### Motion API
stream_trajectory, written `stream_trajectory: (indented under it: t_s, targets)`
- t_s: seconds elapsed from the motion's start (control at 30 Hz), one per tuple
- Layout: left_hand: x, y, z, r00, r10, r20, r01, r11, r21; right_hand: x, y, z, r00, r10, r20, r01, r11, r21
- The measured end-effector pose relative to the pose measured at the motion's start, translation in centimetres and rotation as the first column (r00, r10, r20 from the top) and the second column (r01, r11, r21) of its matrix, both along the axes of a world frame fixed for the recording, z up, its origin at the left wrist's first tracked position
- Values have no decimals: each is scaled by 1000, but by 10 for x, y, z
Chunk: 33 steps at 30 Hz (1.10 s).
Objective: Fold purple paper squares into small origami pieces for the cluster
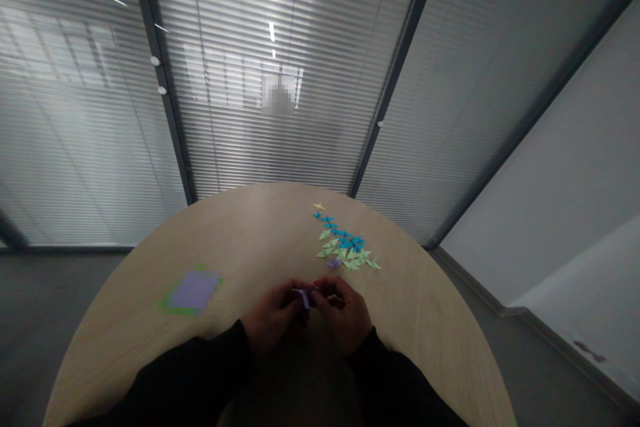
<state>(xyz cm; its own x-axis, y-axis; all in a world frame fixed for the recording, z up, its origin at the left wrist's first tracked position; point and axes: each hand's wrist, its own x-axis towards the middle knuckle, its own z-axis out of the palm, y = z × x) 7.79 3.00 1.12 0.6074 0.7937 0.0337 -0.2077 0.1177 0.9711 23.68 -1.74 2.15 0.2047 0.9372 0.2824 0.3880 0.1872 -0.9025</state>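
Observation:
Near the table's front edge, my left hand [275, 312] and my right hand [344, 310] meet with their fingers closed. Between them they pinch a small folded piece of purple paper [305, 296]; its exact shape is partly hidden by the fingers. Just beyond my right hand lies a pointed purple origami piece [334, 263]. Around and behind it are several pale green origami pieces [351, 261], then several blue ones [351, 241]. A single yellow one [319, 206] sits farthest back. They look like small folded cranes.
A blurred purple stack, perhaps paper, with green edges [194, 291] lies on the left of the round wooden table [240, 240]. Behind the table stand glass panels with blinds [280, 147] in dark frames. A white wall [565, 167] rises at the right.

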Motion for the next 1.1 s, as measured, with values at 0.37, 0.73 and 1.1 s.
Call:
stream_trajectory:
  t_s: [0.37, 0.73, 1.1]
  targets:
    - [-1, -3, 10, 998, 14, -60, -16, 999, -35, -2, -2, 0, 996, 38, -84, -38, 999, 1]
    - [-2, -3, 13, 997, -19, -73, 22, 999, 44, -3, -4, 1, 996, -14, 87, 5, 994, 105]
    - [-2, -1, 8, 993, 87, -74, -87, 996, 8, -10, -10, 12, 981, 5, 192, -52, 969, 242]
